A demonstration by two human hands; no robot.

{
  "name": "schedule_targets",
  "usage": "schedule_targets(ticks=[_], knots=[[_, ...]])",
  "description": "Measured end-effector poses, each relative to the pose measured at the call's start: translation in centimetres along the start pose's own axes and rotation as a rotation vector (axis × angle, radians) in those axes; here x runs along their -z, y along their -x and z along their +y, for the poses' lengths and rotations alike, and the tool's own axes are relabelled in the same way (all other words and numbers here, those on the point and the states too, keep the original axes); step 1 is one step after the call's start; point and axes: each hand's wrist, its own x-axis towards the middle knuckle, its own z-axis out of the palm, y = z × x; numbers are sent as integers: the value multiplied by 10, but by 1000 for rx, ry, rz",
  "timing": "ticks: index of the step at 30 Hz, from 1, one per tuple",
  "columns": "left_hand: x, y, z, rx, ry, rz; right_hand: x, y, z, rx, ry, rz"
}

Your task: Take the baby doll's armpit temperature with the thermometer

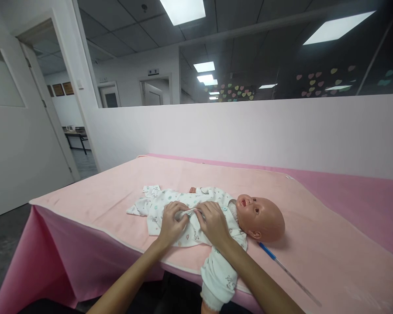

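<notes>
A baby doll (262, 216) lies on its back on the pink-covered table, its head to the right. It wears white baby clothes (157, 205) with a small print. Over the doll's middle, my left hand (174, 222) pinches the raised front edge of the garment. Close beside it, my right hand (212, 221) grips the same edge between thumb and fingers. The fabric between my fingertips is partly hidden. One sleeved doll arm (218, 277) hangs over the table's front edge, beneath my right forearm.
A thin stick with a blue end (290, 271) lies right of the doll's head. The peach cover (98, 192) drapes over the table's front edge. Behind stands a white half wall (249, 131) with glass above, and a door (22, 117) is at left.
</notes>
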Motion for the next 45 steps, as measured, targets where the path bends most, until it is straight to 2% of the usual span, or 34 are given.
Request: schedule_targets(ticks=[7,15,17,19,23,25,27,31,33,40,42,45], knots=[[0,-1,-3,-20,68,-8,-2,1,1,-24,11,-14],[2,1,-1,-88,-23,-142,-2,2,2,-40,55,-46],[0,1,-1,-88,-65,-134,-1,2,2,-44,57,-46],[-1,-1,-3,-23,-127,-35,-1,2,2,-42,54,-40],[1,-4,-8,168,-215,310,-1,3,2,-36,36,-21],[2,-3,-8,161,-250,374,0,2,1,-36,29,-15],[2,-1,-5,82,-280,321,0,2,1,-37,30,-12],[-2,2,3,-118,-300,86,0,1,1,-52,52,2],[-3,2,5,-159,-313,25,0,2,1,-74,63,18],[-1,2,7,-216,-301,-111,0,2,2,-143,76,111],[-1,2,8,-217,-292,-127,5,1,-2,-110,78,156],[-1,2,7,-170,-272,-78,23,12,-13,-17,108,203]])
